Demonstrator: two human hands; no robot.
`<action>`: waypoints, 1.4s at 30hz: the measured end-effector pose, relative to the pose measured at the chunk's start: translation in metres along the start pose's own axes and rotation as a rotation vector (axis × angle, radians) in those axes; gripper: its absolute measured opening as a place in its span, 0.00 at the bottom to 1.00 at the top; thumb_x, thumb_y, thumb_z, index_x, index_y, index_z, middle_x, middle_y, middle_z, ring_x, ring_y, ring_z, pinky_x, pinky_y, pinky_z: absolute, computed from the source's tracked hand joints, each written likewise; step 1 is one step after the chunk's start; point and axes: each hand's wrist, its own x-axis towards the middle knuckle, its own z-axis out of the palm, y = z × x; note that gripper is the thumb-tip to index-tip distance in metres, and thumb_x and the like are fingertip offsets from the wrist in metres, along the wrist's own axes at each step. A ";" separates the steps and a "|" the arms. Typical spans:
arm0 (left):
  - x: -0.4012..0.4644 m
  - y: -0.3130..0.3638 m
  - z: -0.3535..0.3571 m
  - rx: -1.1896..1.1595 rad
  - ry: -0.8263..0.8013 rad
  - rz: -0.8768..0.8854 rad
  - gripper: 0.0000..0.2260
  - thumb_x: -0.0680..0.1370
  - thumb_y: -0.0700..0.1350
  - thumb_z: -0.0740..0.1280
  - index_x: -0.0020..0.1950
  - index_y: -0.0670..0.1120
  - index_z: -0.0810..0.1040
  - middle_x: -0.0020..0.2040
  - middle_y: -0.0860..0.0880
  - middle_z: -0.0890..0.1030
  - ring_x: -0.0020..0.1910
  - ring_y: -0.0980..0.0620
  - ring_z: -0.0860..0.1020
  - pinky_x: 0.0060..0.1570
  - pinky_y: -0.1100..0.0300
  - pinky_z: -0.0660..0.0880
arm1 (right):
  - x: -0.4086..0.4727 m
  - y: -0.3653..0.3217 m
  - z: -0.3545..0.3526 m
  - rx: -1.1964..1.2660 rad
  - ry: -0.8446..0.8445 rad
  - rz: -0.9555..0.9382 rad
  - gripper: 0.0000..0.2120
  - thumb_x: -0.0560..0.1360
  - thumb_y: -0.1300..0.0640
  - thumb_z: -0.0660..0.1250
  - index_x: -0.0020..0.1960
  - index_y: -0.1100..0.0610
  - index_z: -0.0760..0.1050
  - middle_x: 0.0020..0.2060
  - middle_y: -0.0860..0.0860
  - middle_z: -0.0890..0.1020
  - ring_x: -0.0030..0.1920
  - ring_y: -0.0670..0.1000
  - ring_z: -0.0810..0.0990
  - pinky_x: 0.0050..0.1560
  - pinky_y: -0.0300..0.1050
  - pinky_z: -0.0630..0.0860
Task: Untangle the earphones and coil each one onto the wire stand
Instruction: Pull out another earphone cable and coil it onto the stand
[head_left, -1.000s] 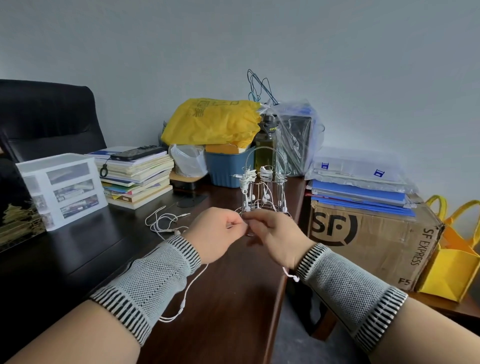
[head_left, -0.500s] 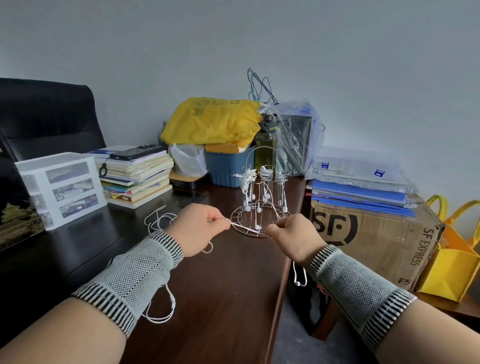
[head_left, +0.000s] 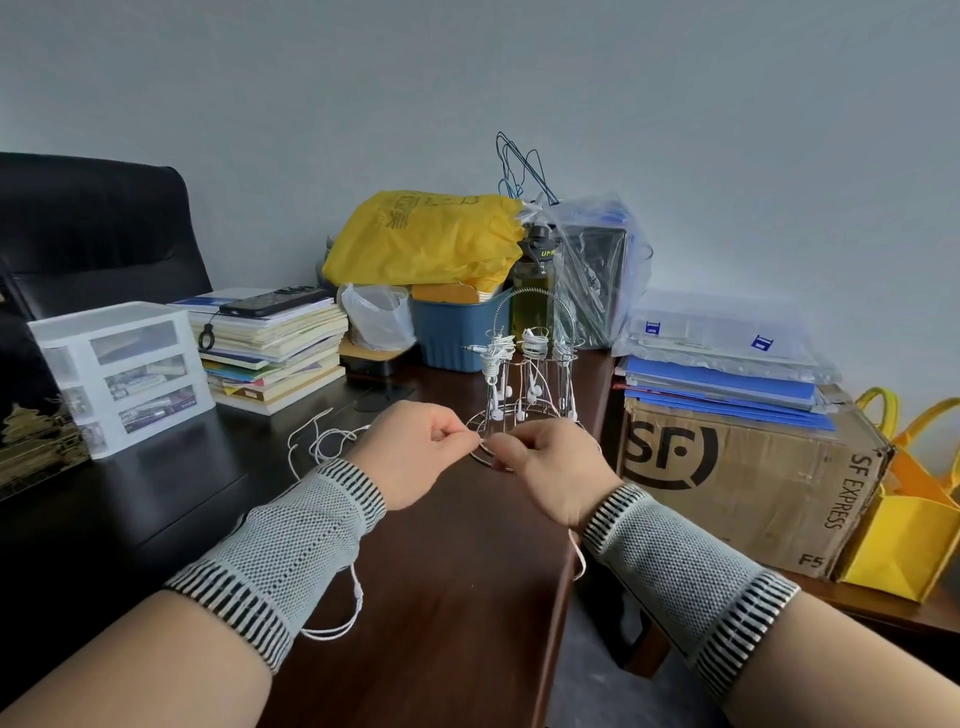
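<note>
A wire stand (head_left: 524, 387) rises on the dark wooden desk (head_left: 457, 597), with several white earphones coiled round its posts. My left hand (head_left: 415, 457) and my right hand (head_left: 550, 467) meet just in front of the stand's base, fingertips almost touching. Each pinches the thin white cable of an earphone (head_left: 343, 618). The cable hangs in a loop below my left wrist, and another end dangles under my right wrist over the desk edge. A loose tangle of white earphone cable (head_left: 322, 441) lies on the desk left of my left hand.
A white drawer unit (head_left: 124, 374) and a stack of books (head_left: 270, 353) stand at the left. A blue bin (head_left: 457, 332), yellow bag (head_left: 426, 239) and bottle (head_left: 532, 291) crowd the back. An SF Express cardboard box (head_left: 748, 478) sits right of the desk edge.
Half a second ago my hands were pulled apart with the cable stretched between them. They have come back together in front of the stand's base.
</note>
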 end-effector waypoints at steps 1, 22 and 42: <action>-0.001 -0.003 -0.004 0.004 0.007 -0.009 0.09 0.78 0.50 0.67 0.39 0.51 0.81 0.21 0.57 0.71 0.22 0.60 0.68 0.27 0.67 0.64 | 0.002 0.004 -0.003 -0.010 0.031 0.027 0.16 0.77 0.49 0.63 0.38 0.57 0.80 0.27 0.50 0.77 0.30 0.48 0.73 0.41 0.43 0.73; 0.003 -0.004 -0.013 0.006 0.078 -0.005 0.10 0.77 0.51 0.68 0.36 0.57 0.79 0.21 0.58 0.71 0.24 0.60 0.70 0.29 0.66 0.64 | 0.008 -0.008 0.007 0.116 0.040 -0.062 0.13 0.77 0.53 0.65 0.34 0.52 0.75 0.25 0.45 0.73 0.27 0.43 0.70 0.35 0.39 0.68; -0.001 0.003 -0.025 -0.019 0.104 0.031 0.06 0.77 0.48 0.69 0.42 0.53 0.83 0.25 0.62 0.76 0.30 0.67 0.74 0.32 0.71 0.65 | 0.001 -0.020 -0.005 -0.023 0.160 -0.201 0.15 0.79 0.53 0.61 0.63 0.55 0.76 0.55 0.52 0.81 0.54 0.51 0.79 0.58 0.41 0.72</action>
